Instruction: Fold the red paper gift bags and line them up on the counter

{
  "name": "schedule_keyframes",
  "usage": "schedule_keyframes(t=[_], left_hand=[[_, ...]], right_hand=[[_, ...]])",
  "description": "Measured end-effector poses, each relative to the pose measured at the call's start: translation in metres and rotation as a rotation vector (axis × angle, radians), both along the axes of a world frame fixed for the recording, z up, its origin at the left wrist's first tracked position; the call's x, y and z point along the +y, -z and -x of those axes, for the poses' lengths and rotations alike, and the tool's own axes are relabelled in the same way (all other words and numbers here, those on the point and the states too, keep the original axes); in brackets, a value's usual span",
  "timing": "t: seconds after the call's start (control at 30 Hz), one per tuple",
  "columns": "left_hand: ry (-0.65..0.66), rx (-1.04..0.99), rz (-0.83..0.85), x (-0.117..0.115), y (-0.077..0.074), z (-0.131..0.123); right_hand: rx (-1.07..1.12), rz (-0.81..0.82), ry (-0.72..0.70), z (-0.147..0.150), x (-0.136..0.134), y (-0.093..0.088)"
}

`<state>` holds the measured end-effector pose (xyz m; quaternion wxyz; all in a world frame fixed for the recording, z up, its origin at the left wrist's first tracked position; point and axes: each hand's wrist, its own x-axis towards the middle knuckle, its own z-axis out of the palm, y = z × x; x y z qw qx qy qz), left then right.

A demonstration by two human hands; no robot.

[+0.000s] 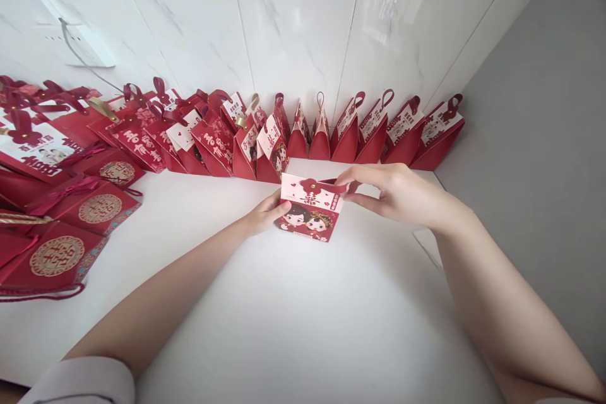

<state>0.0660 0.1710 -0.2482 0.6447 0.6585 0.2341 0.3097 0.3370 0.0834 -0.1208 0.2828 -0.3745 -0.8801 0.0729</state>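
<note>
A small red and white gift box [310,208] with two cartoon faces and a red flower on its flap is held just above the white table. My left hand [266,213] grips its left side, thumb on the front and the other fingers hidden behind. At the box's upper right, my right hand [386,194] pinches the dark red ribbon loop [334,187] between thumb and fingers. Behind the box stands a row of similar red gift boxes [319,139], each with a ribbon loop on top.
More red boxes with gold round emblems [100,207] crowd the left side of the white table [293,322]. A white marbled wall [293,19] rises behind the row, with a socket plate and cable [78,44] at upper left. A grey surface [534,139] borders the right.
</note>
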Motion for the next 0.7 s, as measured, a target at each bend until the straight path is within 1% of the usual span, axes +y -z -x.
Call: schedule_keyframes(t=[0.1,0.2,0.3,0.4,0.57,0.7], left_hand=[[-0.011,-0.064,0.018,-0.003,-0.006,-0.002],[0.001,-0.064,0.003,-0.005,-0.009,-0.004],[0.004,-0.036,-0.045,-0.003,-0.005,-0.004],[-0.030,-0.029,-0.095,-0.002,-0.001,-0.003],[-0.049,-0.059,-0.051,-0.001,0.000,-0.004],[-0.154,-0.072,-0.054,0.000,0.002,-0.003]], right_hand=[[0.087,0.117,-0.078,0.002,-0.001,0.001],[0.107,0.157,-0.110,0.005,-0.002,0.001],[0.066,0.127,-0.129,0.006,-0.002,0.000],[0.020,0.085,-0.129,0.005,-0.002,-0.002],[0.015,0.095,-0.110,0.001,-0.002,-0.003],[0.053,0.064,-0.100,0.005,-0.003,0.001]])
